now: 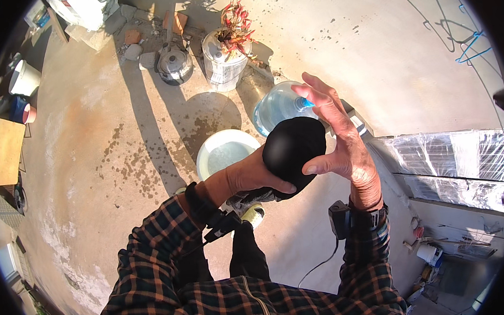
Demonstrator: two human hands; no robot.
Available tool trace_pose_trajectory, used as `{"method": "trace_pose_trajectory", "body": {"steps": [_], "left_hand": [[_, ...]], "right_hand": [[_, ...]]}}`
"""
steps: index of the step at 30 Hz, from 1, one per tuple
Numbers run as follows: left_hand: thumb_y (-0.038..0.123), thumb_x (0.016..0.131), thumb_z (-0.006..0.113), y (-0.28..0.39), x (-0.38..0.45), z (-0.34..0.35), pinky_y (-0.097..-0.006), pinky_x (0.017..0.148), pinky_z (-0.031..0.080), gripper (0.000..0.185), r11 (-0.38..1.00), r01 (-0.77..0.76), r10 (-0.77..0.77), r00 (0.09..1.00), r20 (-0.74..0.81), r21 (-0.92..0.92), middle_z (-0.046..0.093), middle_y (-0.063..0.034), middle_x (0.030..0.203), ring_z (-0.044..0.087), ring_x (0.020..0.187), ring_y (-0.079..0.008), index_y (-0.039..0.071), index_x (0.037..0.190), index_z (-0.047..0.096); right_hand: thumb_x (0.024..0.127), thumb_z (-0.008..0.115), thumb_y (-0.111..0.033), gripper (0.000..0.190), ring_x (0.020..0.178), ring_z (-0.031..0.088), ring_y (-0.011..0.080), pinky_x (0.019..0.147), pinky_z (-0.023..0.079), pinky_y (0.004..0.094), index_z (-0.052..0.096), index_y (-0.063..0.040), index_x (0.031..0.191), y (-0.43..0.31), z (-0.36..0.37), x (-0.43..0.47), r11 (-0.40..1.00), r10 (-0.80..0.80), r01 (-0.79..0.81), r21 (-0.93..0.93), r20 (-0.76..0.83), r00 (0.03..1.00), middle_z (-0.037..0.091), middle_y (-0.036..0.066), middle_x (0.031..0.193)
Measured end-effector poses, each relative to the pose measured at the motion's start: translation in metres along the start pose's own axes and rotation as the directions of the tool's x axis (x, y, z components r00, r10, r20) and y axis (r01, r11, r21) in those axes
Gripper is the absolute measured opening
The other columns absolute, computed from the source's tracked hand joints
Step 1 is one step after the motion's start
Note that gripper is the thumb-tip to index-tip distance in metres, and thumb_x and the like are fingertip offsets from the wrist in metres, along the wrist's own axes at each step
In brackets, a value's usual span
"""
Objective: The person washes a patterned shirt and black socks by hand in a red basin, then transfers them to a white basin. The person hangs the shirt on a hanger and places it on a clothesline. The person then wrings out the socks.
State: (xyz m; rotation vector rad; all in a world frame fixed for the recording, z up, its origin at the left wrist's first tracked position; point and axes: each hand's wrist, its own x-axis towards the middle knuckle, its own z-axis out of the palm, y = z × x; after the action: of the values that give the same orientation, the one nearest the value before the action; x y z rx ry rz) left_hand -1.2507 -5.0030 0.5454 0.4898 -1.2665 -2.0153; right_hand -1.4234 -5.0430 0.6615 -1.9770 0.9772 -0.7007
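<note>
My left hand (253, 170) grips a rounded black object (295, 150) from its left side, with the thumb along its lower edge; whether it is a cap or something else I cannot tell. At its right, my right hand (337, 135) is spread, fingers raised and apart, the thumb close to the black surface. Dark crumpled cloth (252, 197) shows just under the left hand. Below on the ground stands a pale round basin (204, 154) with what looks like water in it. A large clear blue water bottle (270, 108) with a blue neck lies beyond the black object.
A metal kettle (175, 67) and a white bucket (225, 74) topped with red peppers stand ahead, near stones (133, 52). Wet spots mark the concrete floor (127, 165). Plastic-covered panes (446, 154) are at the right; a blue hanger (472, 48) is at the upper right.
</note>
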Motion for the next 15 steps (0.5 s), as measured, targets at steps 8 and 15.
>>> {"method": "trace_pose_trajectory", "body": {"steps": [8, 15], "left_hand": [[0.005, 0.059, 0.088, -0.021, 0.012, -0.021, -0.0331, 0.100, 0.046, 0.081, 0.993, 0.091, -0.091, 0.996, 0.013, -0.080, 0.058, -0.0055, 0.118, 0.055, 0.112, -0.0192, 0.004, 0.130, 0.049], [0.014, 0.065, 0.090, -0.097, 0.031, -0.043, -0.0319, 0.083, 0.052, 0.048, 0.916, 0.277, -0.199, 0.942, -0.272, 0.290, 0.069, -0.0048, 0.094, 0.063, 0.089, -0.0131, 0.000, 0.103, 0.065]], "right_hand": [[0.078, 0.073, -0.010, 0.022, 0.091, 0.064, 0.0143, 0.089, 0.049, 0.0301, 0.071, -0.003, 0.099, 0.044, 0.033, 0.017, 0.868, 0.143, -0.160, 0.469, 0.072, 0.987, 0.071, 0.004, 0.093], [0.083, 0.070, -0.017, 0.016, 0.070, 0.064, 0.0156, 0.068, 0.052, 0.0303, 0.065, -0.002, 0.084, 0.142, 0.092, 0.007, 0.899, 0.436, -0.393, 0.193, -0.330, 0.837, 0.068, 0.008, 0.076]]}}
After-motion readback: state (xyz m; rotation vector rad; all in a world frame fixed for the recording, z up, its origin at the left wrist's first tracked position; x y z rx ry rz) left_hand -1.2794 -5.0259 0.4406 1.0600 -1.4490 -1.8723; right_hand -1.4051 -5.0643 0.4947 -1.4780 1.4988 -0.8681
